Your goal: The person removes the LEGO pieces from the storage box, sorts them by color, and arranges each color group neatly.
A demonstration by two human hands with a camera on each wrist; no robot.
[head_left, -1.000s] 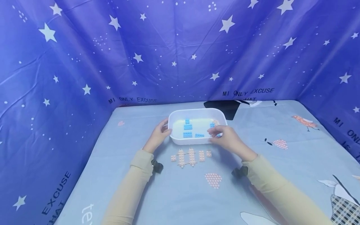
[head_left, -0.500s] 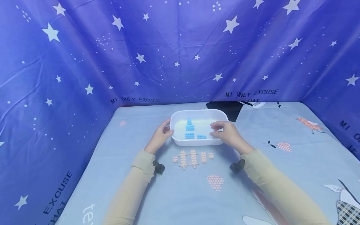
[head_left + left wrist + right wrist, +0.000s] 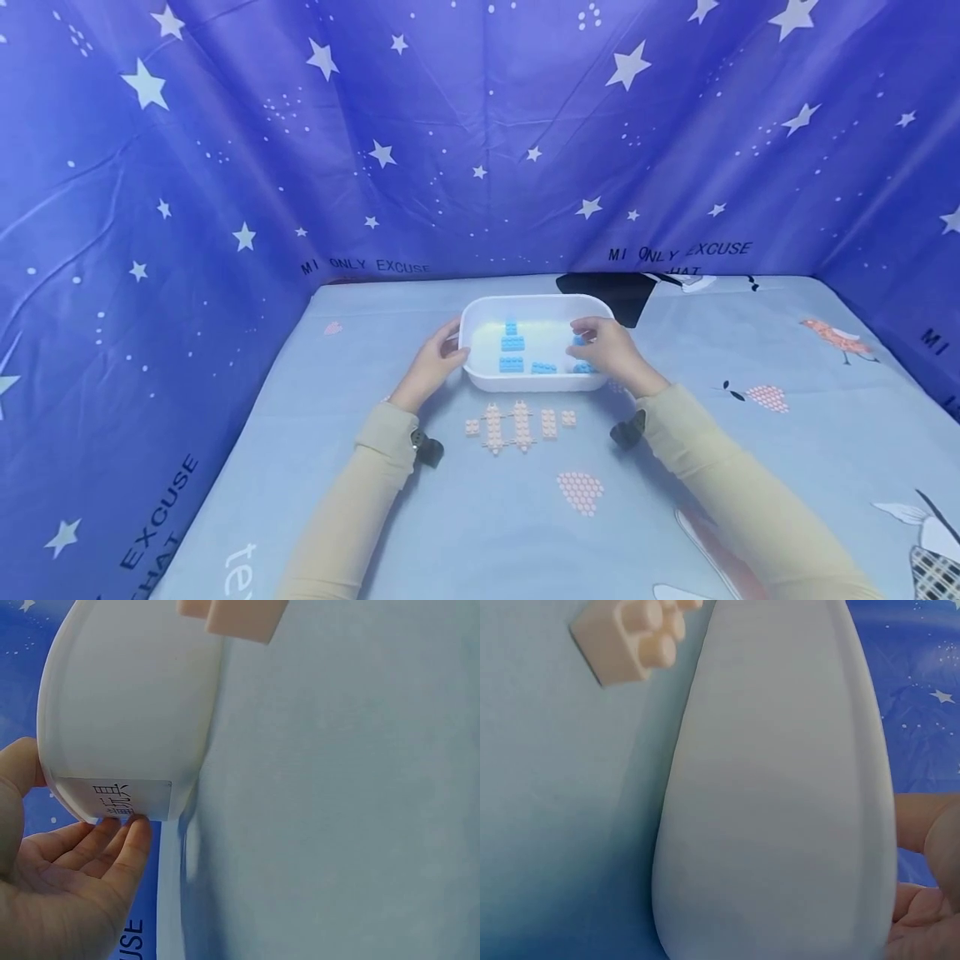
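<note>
A white plastic tub stands on the cloth. My left hand grips its left end. In the left wrist view the thumb is at the rim, with the fingertips against the outer wall by a printed label. Over the tub's right end is my right hand, its bent fingers and thumb reaching inside and standing apart. Blue toy bricks show close to those fingertips, partly hidden by the hand. Several more blue bricks lie in the tub's left and middle.
In front of the tub, peach toy bricks lie in a row: two long pieces with thin axles, a small brick left of them, a longer brick and another small one on the right. A starry blue curtain hangs behind.
My right hand has shifted slightly back and right within the tub, and blue bricks show again by its fingertips. The left hand keeps its grip. The head view has turned a little left.
</note>
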